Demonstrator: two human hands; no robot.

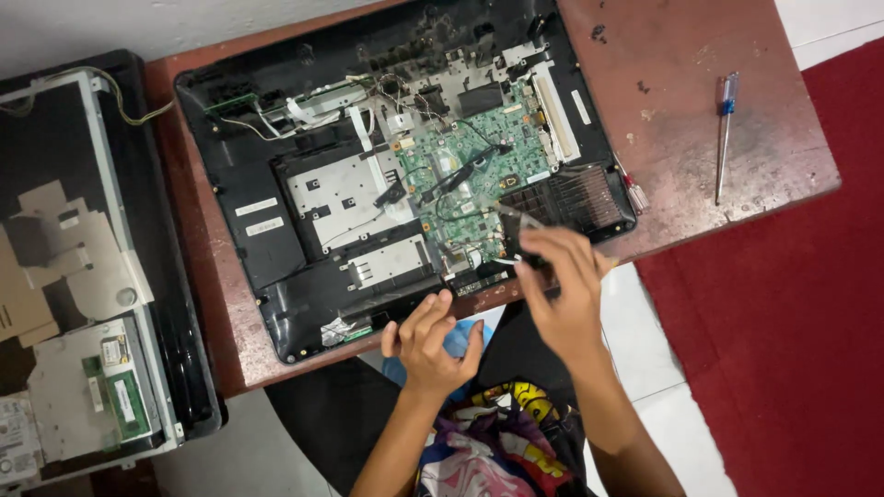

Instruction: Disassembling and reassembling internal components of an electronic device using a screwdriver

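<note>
At the table's near edge, an opened laptop base [405, 175] is laid flat, green board [465, 170] exposed; the near rim is steadied by the left hand [431, 342], fingers loosely spread, gripping nothing; a thin tool [516, 217] is pinched in the right hand [562, 285] over the board's near corner; a screwdriver [726, 133] is parked near the right edge.

Single head-worn view, steeply downward and fairly near, over the opened laptop [405, 175] on a small table [700, 120].
</note>
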